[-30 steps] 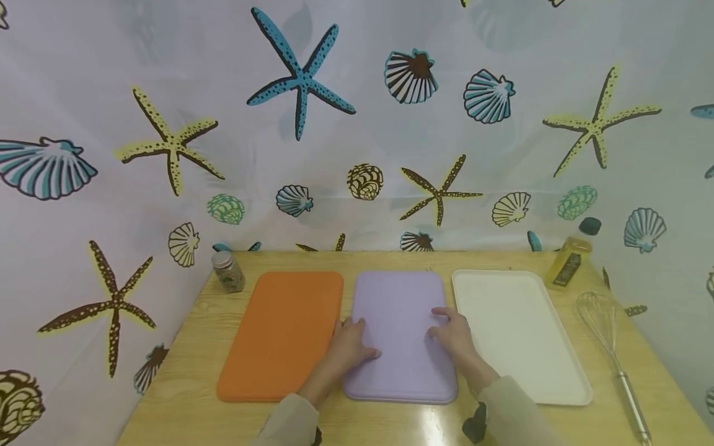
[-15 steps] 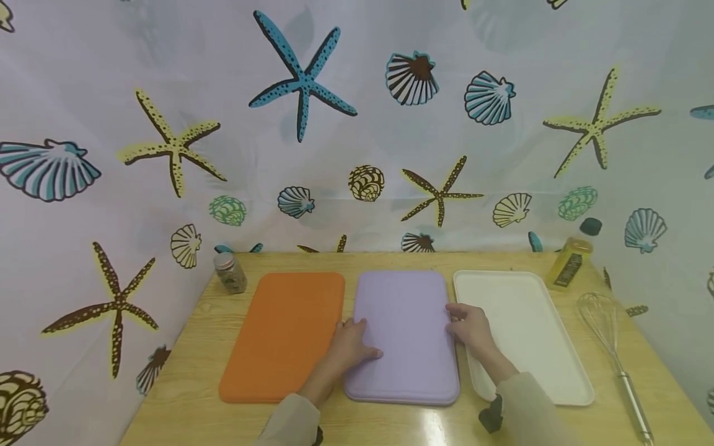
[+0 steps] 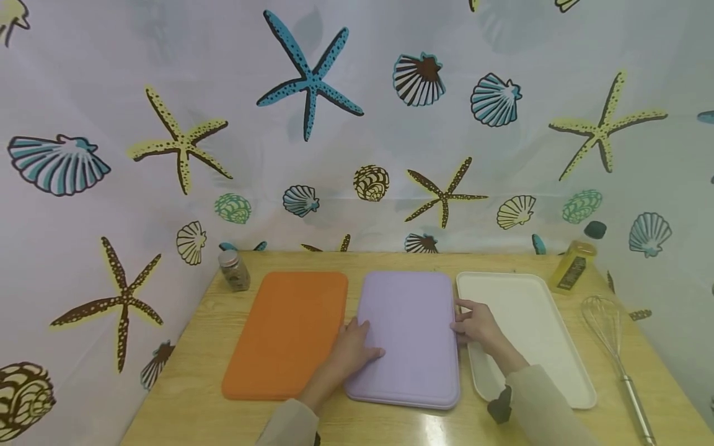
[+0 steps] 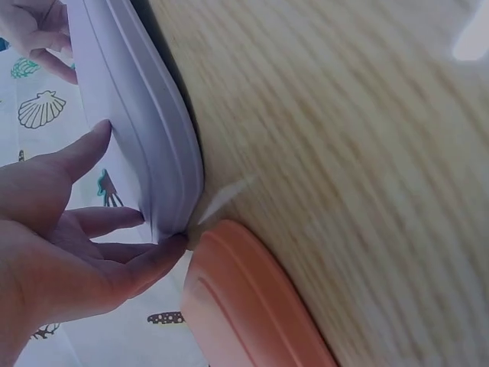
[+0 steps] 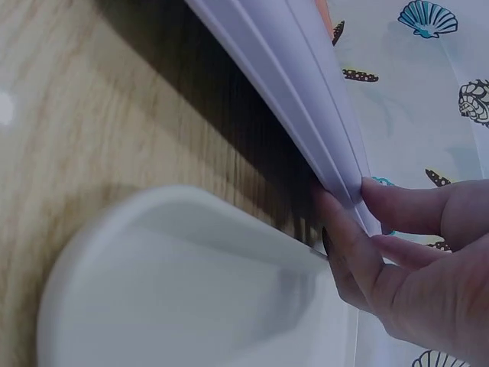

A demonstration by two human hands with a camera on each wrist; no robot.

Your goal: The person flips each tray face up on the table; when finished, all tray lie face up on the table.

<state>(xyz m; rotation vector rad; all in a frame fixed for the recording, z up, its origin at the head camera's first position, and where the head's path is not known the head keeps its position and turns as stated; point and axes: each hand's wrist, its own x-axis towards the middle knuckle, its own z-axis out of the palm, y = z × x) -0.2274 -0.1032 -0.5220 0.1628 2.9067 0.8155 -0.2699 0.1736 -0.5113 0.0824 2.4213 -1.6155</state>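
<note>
A lilac tray [image 3: 413, 322], its flat side facing up, lies between the two hands. At its left edge is my left hand [image 3: 351, 350], thumb on the top face and the fingers against the side and lower rim in the left wrist view. My right hand [image 3: 482, 325] pinches the right edge. In the right wrist view the thumb presses on the top and the fingers reach under the rim [image 5: 290, 99]. That edge stands a little off the wood, with a dark shadow beneath.
An orange tray [image 3: 290, 334] lies at the left, a white tray [image 3: 524, 334] at the right, its hollow upward. A spice jar [image 3: 234, 271] stands back left, an oil bottle [image 3: 574, 266] back right. A whisk [image 3: 619, 365] lies at the right. A patterned curtain [image 3: 357, 136] hangs behind.
My right hand has moved right, from above the lilac tray to its right edge, and now pinches it; that edge has risen slightly. The left hand has hardly moved.
</note>
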